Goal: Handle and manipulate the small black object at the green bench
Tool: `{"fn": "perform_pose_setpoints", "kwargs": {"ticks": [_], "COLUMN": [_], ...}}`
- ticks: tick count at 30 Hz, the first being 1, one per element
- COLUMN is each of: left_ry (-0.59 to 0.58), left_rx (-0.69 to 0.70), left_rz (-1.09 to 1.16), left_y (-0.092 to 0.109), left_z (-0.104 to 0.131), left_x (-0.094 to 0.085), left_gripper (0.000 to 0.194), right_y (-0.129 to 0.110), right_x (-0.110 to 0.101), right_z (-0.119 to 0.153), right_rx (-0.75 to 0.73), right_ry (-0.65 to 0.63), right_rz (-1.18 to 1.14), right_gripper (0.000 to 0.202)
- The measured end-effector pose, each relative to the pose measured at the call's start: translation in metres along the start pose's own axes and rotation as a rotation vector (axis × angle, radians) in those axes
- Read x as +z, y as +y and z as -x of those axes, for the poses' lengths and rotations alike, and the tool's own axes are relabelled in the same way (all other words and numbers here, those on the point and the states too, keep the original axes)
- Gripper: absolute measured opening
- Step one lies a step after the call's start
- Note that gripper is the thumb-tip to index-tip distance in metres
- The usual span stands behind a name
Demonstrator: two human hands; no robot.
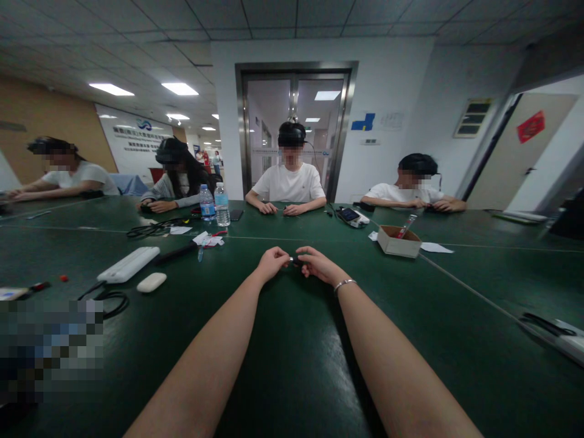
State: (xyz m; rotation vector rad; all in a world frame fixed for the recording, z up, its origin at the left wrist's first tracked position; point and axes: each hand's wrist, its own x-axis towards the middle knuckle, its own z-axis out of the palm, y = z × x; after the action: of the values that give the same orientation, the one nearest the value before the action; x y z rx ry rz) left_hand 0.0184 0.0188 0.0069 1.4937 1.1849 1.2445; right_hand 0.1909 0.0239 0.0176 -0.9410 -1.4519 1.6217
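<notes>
Both my hands meet above the dark green table [292, 328], near the middle of the view. A small object, silver at its left end and black at its right [295, 261], lies between my fingertips. My left hand [274, 263] pinches the silver end. My right hand [316, 264] has its thumb and fingers closed round the black end, with a silver bracelet [344, 284] at the wrist. The object is too small to identify.
Left of my arms are a white power strip [129, 264], a white oval case [152, 282] and black cables. Two bottles [222, 205] stand farther back. An open box [399, 242] holds a tube at the right. Several people sit across the table.
</notes>
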Motion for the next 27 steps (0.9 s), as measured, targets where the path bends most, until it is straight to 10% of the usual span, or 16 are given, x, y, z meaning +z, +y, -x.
{"fn": "perform_pose_setpoints", "kwargs": {"ticks": [27], "left_ry": [-0.012], "left_rx": [-0.012], "left_rz": [0.001], "left_y": [0.0022], "left_z": [0.0012], "left_x": [-0.0011], "left_gripper": [0.003], "right_y": [-0.0009], "right_x": [0.0], "right_z": [0.0001], "right_rx": [0.026], "right_ry": [-0.008], "right_rz": [-0.009], "right_gripper": [0.023]}}
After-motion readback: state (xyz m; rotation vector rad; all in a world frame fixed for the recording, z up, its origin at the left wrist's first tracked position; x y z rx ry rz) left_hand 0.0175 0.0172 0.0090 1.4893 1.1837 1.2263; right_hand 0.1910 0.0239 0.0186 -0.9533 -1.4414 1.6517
